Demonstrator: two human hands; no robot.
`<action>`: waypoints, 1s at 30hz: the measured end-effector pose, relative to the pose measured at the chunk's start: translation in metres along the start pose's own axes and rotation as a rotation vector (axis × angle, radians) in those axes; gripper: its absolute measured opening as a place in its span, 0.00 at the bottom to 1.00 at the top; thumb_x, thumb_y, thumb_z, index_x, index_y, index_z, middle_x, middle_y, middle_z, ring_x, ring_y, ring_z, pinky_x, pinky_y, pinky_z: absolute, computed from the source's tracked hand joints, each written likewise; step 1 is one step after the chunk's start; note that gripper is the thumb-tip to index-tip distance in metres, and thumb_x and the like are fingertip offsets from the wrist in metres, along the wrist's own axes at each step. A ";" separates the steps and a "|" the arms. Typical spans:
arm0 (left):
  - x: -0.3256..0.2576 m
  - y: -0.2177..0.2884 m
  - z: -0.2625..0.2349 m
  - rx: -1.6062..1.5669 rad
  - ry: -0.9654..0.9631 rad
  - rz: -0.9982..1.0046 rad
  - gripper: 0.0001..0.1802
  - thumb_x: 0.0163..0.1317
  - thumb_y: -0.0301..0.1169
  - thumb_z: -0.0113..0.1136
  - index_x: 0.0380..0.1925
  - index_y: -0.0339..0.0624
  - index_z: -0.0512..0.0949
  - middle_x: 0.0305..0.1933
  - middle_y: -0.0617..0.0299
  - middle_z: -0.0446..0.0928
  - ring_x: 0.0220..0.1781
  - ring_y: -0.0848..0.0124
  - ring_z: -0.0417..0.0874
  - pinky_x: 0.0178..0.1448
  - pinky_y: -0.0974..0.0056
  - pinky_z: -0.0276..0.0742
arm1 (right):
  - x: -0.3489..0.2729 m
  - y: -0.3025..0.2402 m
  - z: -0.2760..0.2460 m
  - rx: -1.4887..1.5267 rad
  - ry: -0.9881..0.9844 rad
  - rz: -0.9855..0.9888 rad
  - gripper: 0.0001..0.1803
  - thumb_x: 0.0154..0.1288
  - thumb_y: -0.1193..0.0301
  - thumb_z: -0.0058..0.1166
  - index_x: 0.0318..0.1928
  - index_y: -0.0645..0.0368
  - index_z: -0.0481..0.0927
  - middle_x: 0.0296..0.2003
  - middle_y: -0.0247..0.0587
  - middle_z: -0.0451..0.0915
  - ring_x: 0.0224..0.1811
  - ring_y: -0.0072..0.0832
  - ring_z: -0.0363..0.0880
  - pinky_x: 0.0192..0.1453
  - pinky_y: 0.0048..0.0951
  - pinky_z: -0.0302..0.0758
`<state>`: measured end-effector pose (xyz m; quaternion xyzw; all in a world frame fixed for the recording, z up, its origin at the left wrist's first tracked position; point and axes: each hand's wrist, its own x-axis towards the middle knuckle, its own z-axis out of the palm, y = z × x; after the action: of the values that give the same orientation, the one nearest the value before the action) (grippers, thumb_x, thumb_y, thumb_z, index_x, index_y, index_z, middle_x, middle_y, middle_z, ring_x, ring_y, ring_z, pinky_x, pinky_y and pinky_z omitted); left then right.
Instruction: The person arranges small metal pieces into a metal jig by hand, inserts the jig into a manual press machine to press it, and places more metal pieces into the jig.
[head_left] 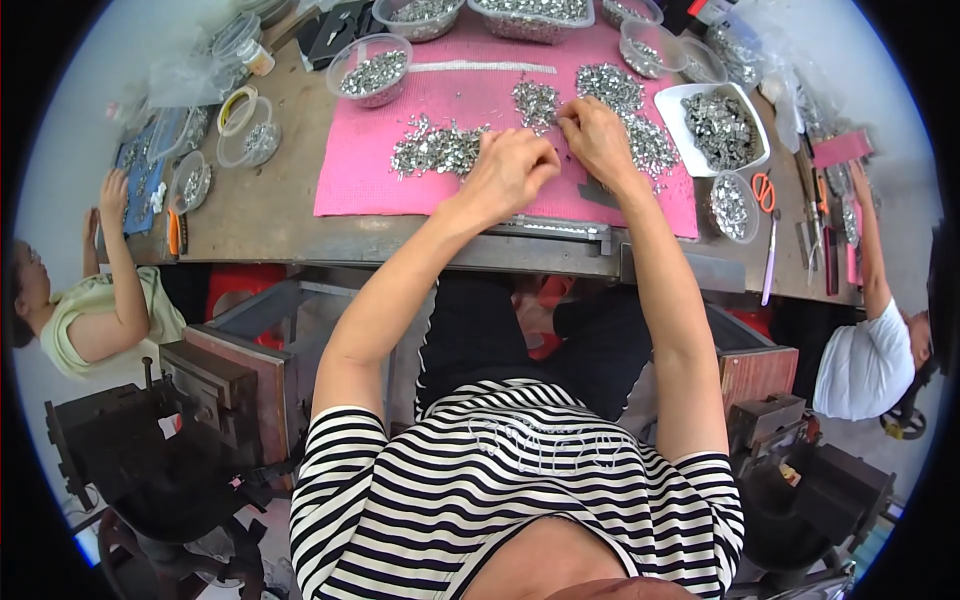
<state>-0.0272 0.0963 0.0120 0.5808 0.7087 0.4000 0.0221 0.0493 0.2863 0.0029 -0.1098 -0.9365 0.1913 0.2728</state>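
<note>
My left hand (508, 172) is over the pink mat (355, 190), its fingers curled together at the right end of a pile of small shiny silver metal pieces (432, 150). Whatever its fingertips hold is too small to make out. My right hand (600, 145) bends inward with thumb and fingers pinched, beside a smaller heap of silver pieces (535, 103); anything in the pinch is hidden. Two more heaps lie around this hand: one beyond it (610, 88) and another to its right (650, 148). A flat dark piece (598, 194) lies under my right wrist.
A white square dish (668, 100) and a clear tub (734, 208) of metal pieces stand right of the mat, near orange-handled scissors (764, 192). Round clear tubs (370, 70) line the far side. Co-workers sit left (105, 310) and right (865, 365).
</note>
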 end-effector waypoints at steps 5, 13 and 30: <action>-0.023 -0.001 -0.010 0.161 0.030 -0.020 0.07 0.62 0.33 0.66 0.39 0.47 0.86 0.37 0.62 0.77 0.48 0.63 0.77 0.61 0.55 0.61 | -0.005 -0.005 -0.014 0.016 -0.037 0.031 0.07 0.62 0.73 0.58 0.34 0.65 0.82 0.34 0.53 0.82 0.37 0.51 0.83 0.44 0.47 0.78; -0.024 -0.001 -0.001 0.171 0.130 0.004 0.07 0.63 0.35 0.67 0.38 0.48 0.86 0.34 0.63 0.77 0.45 0.62 0.78 0.63 0.51 0.59 | -0.034 -0.051 -0.059 0.116 -0.347 0.102 0.06 0.59 0.74 0.58 0.33 0.65 0.82 0.30 0.56 0.83 0.35 0.50 0.85 0.41 0.45 0.80; -0.017 0.016 0.005 0.008 0.028 -0.019 0.05 0.64 0.25 0.62 0.38 0.39 0.77 0.33 0.55 0.80 0.41 0.56 0.81 0.52 0.52 0.70 | -0.070 -0.051 -0.045 0.077 -0.179 -0.073 0.08 0.58 0.75 0.66 0.34 0.66 0.81 0.32 0.49 0.78 0.36 0.47 0.80 0.40 0.43 0.76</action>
<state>-0.0063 0.0844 0.0107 0.5684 0.7160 0.4050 0.0134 0.1267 0.2321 0.0268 -0.0477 -0.9524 0.2261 0.1990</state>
